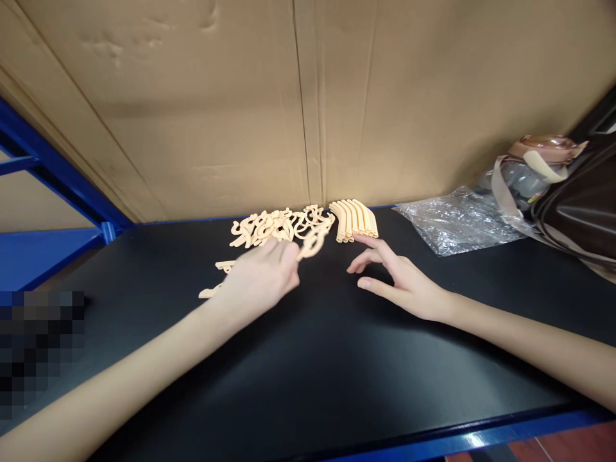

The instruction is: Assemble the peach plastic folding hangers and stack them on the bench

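Observation:
My left hand is closed on a pale peach, curvy piece with openings in it, which sticks out to the right, slightly blurred. Behind that hand lies a loose heap of similar curved pieces. Two more pale pieces show partly from under the left hand and wrist. My right hand is open, fingers apart and holding nothing. Its index fingertip is close to a neat row of stacked curved pieces; whether it touches them I cannot tell.
The black tabletop has a blue front edge. Cardboard stands along the back. Clear plastic wrap lies at right, by a bottle with a strap and a dark bag. A blue frame rises at left.

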A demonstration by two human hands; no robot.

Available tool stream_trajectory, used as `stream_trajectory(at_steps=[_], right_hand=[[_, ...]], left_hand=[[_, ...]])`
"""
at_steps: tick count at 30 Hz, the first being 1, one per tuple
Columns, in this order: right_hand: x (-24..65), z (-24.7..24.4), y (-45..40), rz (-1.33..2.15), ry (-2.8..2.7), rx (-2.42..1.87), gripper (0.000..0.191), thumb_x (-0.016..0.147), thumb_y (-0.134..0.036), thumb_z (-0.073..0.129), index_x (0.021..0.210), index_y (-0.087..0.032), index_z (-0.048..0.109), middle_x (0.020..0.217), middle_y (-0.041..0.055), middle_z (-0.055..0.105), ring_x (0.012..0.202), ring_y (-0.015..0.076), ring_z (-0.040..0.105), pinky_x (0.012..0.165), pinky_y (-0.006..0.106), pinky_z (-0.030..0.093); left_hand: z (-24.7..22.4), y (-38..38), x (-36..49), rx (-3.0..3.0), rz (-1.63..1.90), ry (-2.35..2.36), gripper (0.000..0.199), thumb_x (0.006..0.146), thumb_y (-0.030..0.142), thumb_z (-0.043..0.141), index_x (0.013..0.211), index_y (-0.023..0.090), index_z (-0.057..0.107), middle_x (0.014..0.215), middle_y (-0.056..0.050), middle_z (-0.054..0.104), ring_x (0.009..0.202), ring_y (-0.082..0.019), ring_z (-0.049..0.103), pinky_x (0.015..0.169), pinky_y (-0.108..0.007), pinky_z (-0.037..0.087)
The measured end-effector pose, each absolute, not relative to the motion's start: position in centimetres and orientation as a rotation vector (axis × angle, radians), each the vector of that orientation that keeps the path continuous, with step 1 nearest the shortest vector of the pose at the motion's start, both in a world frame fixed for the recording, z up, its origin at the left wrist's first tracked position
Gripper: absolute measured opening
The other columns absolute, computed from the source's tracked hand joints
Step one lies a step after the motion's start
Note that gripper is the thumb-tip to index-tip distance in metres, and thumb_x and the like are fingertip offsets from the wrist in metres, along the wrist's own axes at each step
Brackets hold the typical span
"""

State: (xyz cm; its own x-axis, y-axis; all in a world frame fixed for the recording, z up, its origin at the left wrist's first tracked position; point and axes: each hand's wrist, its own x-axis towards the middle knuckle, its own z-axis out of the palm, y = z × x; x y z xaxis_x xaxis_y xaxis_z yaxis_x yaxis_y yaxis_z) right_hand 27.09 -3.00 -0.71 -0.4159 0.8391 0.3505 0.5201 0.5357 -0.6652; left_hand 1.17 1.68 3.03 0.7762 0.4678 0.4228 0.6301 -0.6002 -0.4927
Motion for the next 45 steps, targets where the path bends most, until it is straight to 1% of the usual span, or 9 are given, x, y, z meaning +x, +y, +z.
stream_trajectory(at_steps=[2,4,7,10,15,23,27,35,45], right_hand=[[27.1,-0.8,-3.0,0.708,-2.047,-1.056,0.071,0.089,-0.037,0.057,0.146,-0.027,0.016,0.102,0.0032,0.065,0.090,0.0175,0.060,0.086,0.039,0.049],[27.0,-0.9,-2.9,0.732,-2.039,-1.064,0.069,0.086,-0.038,0.061,0.144,-0.028,0.024,0.100,0.0026,0.066,0.082,0.0158,0.060,0.076,0.033,0.050],[26.9,-0.8,-2.8,0.673,-2.095,-1.088,0.041,0.086,-0.038,0.062,0.124,-0.026,0.053,0.094,0.0015,0.065,0.075,0.0132,0.058,0.066,0.026,0.048],[26.8,-0.7,-2.8,0.593,-2.165,-1.082,0.019,0.090,-0.035,0.057,0.102,-0.022,0.065,0.089,0.0011,0.065,0.074,0.0116,0.057,0.064,0.024,0.045],[26.8,-1.0,-2.9,0.419,-2.228,-1.081,0.016,0.091,-0.031,0.056,0.098,-0.021,0.066,0.090,0.0022,0.065,0.078,0.0128,0.059,0.068,0.025,0.046],[26.8,-0.9,-2.8,0.242,-2.266,-1.114,0.016,0.091,-0.031,0.055,0.099,-0.021,0.064,0.090,0.0031,0.065,0.082,0.0154,0.059,0.072,0.029,0.047],[26.7,-0.8,-2.9,0.188,-2.276,-1.096,0.016,0.092,-0.031,0.053,0.098,-0.021,0.064,0.090,0.0035,0.066,0.082,0.0161,0.059,0.073,0.030,0.047],[26.9,-0.8,-2.9,0.145,-2.296,-1.105,0.011,0.090,-0.029,0.057,0.084,-0.020,0.058,0.084,0.0014,0.065,0.077,0.0151,0.057,0.073,0.030,0.041],[26.9,-0.9,-2.9,-0.117,-2.412,-1.053,0.022,0.094,-0.033,0.050,0.078,-0.020,0.060,0.082,0.0023,0.065,0.077,0.0158,0.055,0.071,0.032,0.035]], left_hand=[[2.4,0.6,1.8,-2.343,-0.345,-0.610,0.015,0.083,0.010,0.040,0.075,0.016,0.051,0.068,-0.005,0.052,0.065,-0.020,0.052,0.055,-0.030,0.039],[1.8,-0.1,2.2,-2.362,-0.287,-0.481,0.010,0.084,0.013,0.043,0.078,0.016,0.051,0.070,-0.004,0.052,0.066,-0.020,0.051,0.056,-0.031,0.040],[1.4,-0.7,2.3,-2.391,-0.146,-0.379,0.008,0.085,0.014,0.044,0.085,0.015,0.052,0.075,-0.004,0.052,0.068,-0.020,0.051,0.057,-0.031,0.040],[1.4,-1.0,2.3,-2.394,-0.064,-0.327,0.012,0.088,0.013,0.042,0.093,0.014,0.052,0.077,-0.004,0.052,0.068,-0.019,0.051,0.056,-0.031,0.039],[1.3,-1.1,2.3,-2.424,-0.129,-0.300,0.018,0.089,0.006,0.041,0.101,0.012,0.053,0.080,-0.003,0.056,0.069,-0.017,0.053,0.055,-0.029,0.039],[0.5,-0.3,1.9,-2.685,-0.278,-0.483,0.013,0.090,0.014,0.047,0.102,0.017,0.052,0.087,-0.002,0.060,0.074,-0.016,0.057,0.060,-0.027,0.045],[0.5,-0.5,1.9,-2.795,-0.317,-0.535,0.016,0.093,0.015,0.042,0.104,0.017,0.054,0.093,-0.004,0.061,0.080,-0.016,0.058,0.065,-0.028,0.048],[0.8,-0.9,2.0,-2.915,-0.353,-0.595,0.022,0.093,0.024,0.045,0.112,0.016,0.054,0.099,-0.005,0.061,0.084,-0.018,0.056,0.067,-0.029,0.049],[0.6,-1.1,2.3,-2.981,-0.455,-0.659,0.020,0.094,0.026,0.045,0.106,0.017,0.058,0.098,-0.006,0.062,0.084,-0.017,0.057,0.067,-0.028,0.048]])
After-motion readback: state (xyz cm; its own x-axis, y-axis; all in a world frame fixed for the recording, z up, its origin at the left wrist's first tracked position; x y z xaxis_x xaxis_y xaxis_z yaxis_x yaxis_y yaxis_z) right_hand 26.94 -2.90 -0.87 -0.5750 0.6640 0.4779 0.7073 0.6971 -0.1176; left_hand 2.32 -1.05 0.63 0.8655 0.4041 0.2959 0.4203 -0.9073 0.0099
